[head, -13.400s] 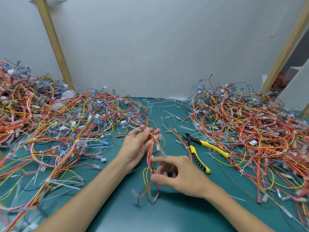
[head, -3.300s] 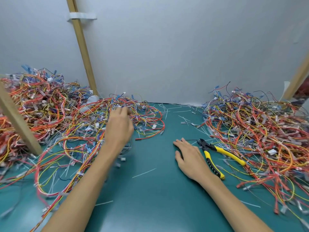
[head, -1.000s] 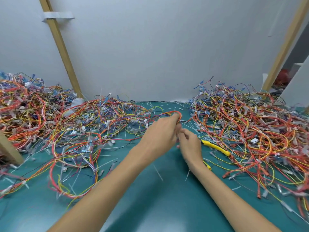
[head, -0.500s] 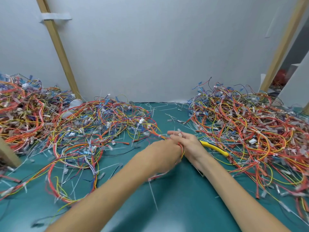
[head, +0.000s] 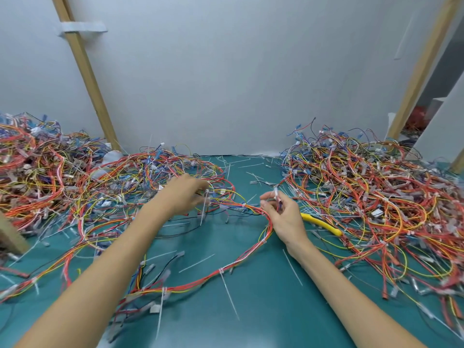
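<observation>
**Desk:** What is in the hands?

**Photographer:** A wire harness (head: 241, 257), red, orange and yellow leads bound at intervals by white cable ties (head: 221, 270). It lies slack on the green table (head: 263, 310), curving from the centre down to the near left. The left hand (head: 185, 197) has its fingers curled round the far end, close to a tie. The right hand (head: 285, 217) pinches a short branch lead upright between thumb and fingertips, and the main run passes just beside its palm.

**Desk:** How would it handle?

**Photographer:** Light and limp, by the look of it. It sags wherever nothing holds it, and its loose branch ends would likely snag on neighbouring wires. The tied points look like the firmest places to grip, because the leads are gathered there. A pull on a single lead could strain its small connector.

**Desk:** And around it?

**Photographer:** Yellow-handled cutters (head: 322, 224) lie just right of the right hand, partly hidden behind it. Cut tie strips (head: 292, 267) litter the table. There is a tangled left heap (head: 62, 182) of similar harnesses and a right heap (head: 376, 192), both reaching back to the far wall.
</observation>
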{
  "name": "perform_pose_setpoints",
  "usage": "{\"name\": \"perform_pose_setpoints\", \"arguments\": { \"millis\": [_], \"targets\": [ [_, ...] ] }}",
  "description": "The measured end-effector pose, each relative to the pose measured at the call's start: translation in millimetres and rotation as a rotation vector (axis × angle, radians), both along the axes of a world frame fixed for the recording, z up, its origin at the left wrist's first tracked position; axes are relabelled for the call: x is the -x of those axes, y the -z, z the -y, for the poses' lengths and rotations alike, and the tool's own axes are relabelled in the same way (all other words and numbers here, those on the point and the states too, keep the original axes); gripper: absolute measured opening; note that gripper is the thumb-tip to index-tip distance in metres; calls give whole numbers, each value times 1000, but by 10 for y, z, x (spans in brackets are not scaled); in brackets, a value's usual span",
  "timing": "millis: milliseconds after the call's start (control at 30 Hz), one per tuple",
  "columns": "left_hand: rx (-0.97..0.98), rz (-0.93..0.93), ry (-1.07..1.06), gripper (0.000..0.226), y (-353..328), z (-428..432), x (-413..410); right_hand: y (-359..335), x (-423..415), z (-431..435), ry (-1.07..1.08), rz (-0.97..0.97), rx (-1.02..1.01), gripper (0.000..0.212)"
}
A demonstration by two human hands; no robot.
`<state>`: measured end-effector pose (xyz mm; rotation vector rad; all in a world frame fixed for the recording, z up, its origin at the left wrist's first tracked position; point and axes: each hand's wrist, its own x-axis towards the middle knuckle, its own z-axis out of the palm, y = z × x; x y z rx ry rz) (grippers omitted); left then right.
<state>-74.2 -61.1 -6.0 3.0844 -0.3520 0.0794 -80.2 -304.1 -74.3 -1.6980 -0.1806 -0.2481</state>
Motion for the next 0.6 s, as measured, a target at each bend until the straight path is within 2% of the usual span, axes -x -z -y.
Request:
{"name": "perform_pose_setpoints", "arguments": {
  "millis": [67, 200, 267, 367, 433, 533, 567, 600],
  "targets": [
    [58, 141, -2, 11, -79, 57, 11, -22, 21, -15, 96, 97, 75, 19],
    [212, 619, 110, 9, -204, 171, 49, -61, 62, -67, 317, 255, 150, 9],
    [241, 566, 157, 11, -252, 232, 64, -82, 54, -48, 422, 298, 161, 7],
    [93, 227, 172, 14, -370, 290, 39, -96, 27, 74, 513, 300, 176, 7],
    [197, 284, 181, 15, -471, 349, 69, -110, 19, 125, 515, 301, 181, 6],
    [461, 539, 235, 16, -584, 584, 204, -166, 26, 101, 515, 388, 177, 6],
    [546, 541, 251, 17, -607, 700, 265, -184, 36, 85, 522, 419, 168, 6],
    [660, 460, 268, 18, -618, 814, 316, -194, 47, 76, 533, 453, 156, 7]
  ]
}}
